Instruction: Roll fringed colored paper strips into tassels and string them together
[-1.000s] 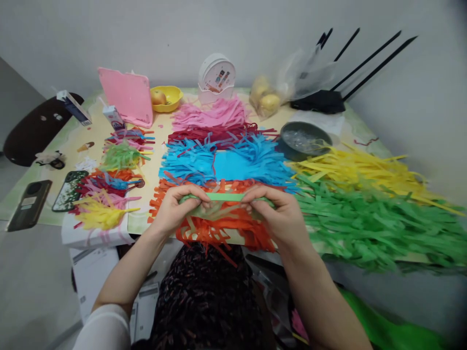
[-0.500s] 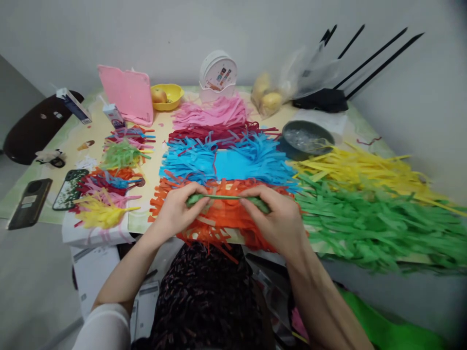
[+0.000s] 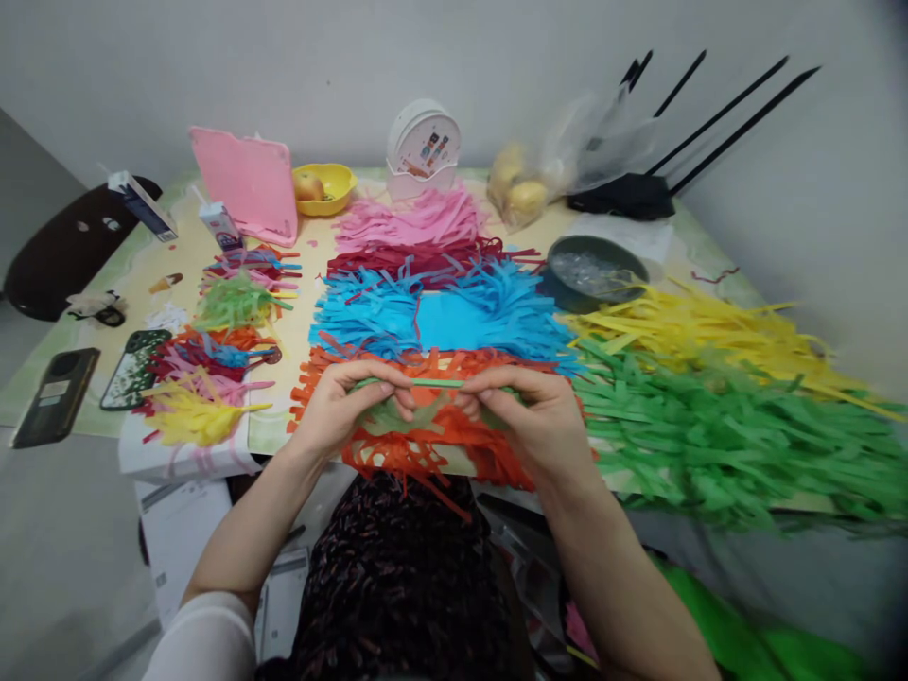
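Between my two hands a narrow twisted strip of green tissue paper (image 3: 437,383) runs level, held above the orange fringed paper (image 3: 446,416). My left hand (image 3: 351,402) pinches its left end between thumb and fingers. At the right end my right hand (image 3: 529,402) pinches it the same way. Loose pale green fringe hangs below the fingers, blurred against the orange. Just beyond the hands lies blue fringed tissue paper (image 3: 450,320), with dark red fringe (image 3: 426,263) and pink fringe (image 3: 418,219) behind it.
Green fringe (image 3: 716,426) and yellow fringe (image 3: 709,331) spread along the table's right side, beside a dark bowl (image 3: 596,298). Finished-looking coloured tassels (image 3: 205,416) and two phones (image 3: 57,397) lie at left. A pink tablet case (image 3: 245,184) and yellow bowl (image 3: 340,180) stand behind.
The fingers of both hands have opened out and shifted along the green strip. Loose green fringe that was bunched inside the hands now hangs below them.
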Tool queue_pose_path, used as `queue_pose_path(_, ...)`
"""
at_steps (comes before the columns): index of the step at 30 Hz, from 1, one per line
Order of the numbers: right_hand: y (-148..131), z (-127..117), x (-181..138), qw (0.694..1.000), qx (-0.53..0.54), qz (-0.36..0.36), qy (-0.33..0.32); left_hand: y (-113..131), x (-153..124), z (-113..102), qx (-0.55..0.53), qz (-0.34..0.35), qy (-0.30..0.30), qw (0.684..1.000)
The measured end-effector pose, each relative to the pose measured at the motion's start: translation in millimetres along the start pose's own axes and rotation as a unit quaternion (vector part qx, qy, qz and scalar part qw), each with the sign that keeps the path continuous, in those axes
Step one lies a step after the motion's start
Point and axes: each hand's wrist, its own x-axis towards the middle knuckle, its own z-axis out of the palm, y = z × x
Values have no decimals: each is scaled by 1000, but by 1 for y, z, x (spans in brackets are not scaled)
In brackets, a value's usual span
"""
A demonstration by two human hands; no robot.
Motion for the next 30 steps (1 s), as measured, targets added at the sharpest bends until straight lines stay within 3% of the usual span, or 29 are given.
queue_pose_path(5, -3, 0, 0, 1000, 0, -3, -6, -4, -2, -6, 31, 37, -27, 998)
queue_pose_path(8, -15, -4, -3, 992, -96, -82, -27, 11, -6, -14, 131, 47, -109, 984)
queue_pose_path(11, -31, -7, -4, 952, -209, -206, -82, 35, -7, -19, 301, 93, -169, 934)
queue_pose_path(14, -42, -8, -2, 913, -265, -274, -143, 51, -2, -12, 393, 158, -139, 895)
queue_pose_path(19, -41, -8, -2, 860, -329, -330, -207, 45, 11, 5, 426, 117, -229, 867)
queue_pose_path(21, -41, -10, -2, 844, -352, -345, -210, 39, 14, 6, 466, 128, -221, 847)
queue_pose_path(23, -42, -12, 1, 844, -370, -322, -218, 34, 16, 4, 534, 172, -183, 807)
queue_pose_path(26, -43, -15, 15, 876, -382, -215, -200, 26, 19, -2, 611, 246, -130, 741)
queue_pose_path(28, -40, -14, 28, 905, -348, -127, -211, 22, 20, -5, 625, 279, -117, 719)
queue_pose_path(30, -33, -11, 39, 919, -273, -32, -281, 20, 20, -8, 621, 309, -120, 710)
